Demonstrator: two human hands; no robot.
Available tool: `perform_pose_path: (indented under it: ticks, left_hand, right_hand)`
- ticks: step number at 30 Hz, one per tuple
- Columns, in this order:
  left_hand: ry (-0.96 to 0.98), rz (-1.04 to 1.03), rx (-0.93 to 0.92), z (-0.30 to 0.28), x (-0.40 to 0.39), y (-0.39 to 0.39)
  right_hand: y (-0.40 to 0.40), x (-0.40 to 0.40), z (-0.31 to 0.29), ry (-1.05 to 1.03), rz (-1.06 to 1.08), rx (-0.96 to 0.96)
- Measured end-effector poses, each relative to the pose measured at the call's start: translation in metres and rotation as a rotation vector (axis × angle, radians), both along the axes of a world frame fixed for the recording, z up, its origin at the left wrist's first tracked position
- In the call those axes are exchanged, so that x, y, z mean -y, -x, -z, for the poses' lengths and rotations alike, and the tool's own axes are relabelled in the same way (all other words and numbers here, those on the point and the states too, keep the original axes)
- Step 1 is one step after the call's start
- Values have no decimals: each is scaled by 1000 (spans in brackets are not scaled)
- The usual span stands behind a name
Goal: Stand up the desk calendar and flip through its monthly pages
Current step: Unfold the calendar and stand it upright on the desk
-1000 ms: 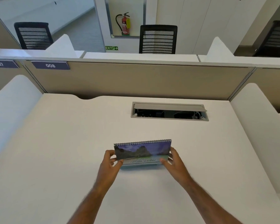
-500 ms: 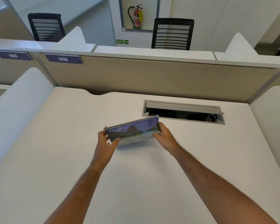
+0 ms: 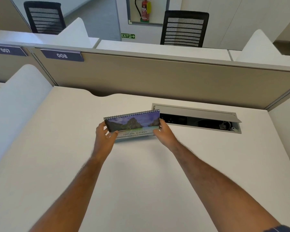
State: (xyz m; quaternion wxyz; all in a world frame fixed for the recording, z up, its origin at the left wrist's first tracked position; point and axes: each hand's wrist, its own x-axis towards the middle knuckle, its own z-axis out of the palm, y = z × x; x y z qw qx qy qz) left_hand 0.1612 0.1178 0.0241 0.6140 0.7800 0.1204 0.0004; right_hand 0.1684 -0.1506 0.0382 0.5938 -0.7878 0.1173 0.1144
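The desk calendar (image 3: 134, 124) is spiral-bound along its top edge and shows a cover with cliffs, blue water and the words "Natural Scenery". It stands tilted on the white desk (image 3: 141, 173), cover facing me, lower edge near the surface. My left hand (image 3: 105, 133) grips its left end, thumb on the cover. My right hand (image 3: 163, 133) grips its right end. Both arms reach forward across the desk.
An open cable tray (image 3: 197, 119) with a raised grey lid is sunk into the desk just behind and right of the calendar. A beige partition (image 3: 157, 77) closes the back edge. White side dividers (image 3: 15, 106) flank the desk. Black chairs stand beyond.
Both hands carried the calendar away from me, from the desk's near middle toward the cable tray. Its left end dipped, then the tilt eased. The grip stays the same.
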Motion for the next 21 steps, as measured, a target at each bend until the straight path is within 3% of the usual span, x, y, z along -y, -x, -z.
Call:
perform_pose_path:
  ticks: [8, 17, 21]
  left_hand:
    - [24, -74, -4, 27, 7, 9]
    - [-169, -6, -40, 34, 11, 28]
    - [-74, -64, -79, 33, 13, 31]
  right_hand:
    - [-4, 2, 12, -16, -7, 11]
    - [-2, 4, 13, -13, -25, 2]
    - [-2, 3, 11, -24, -22, -13]
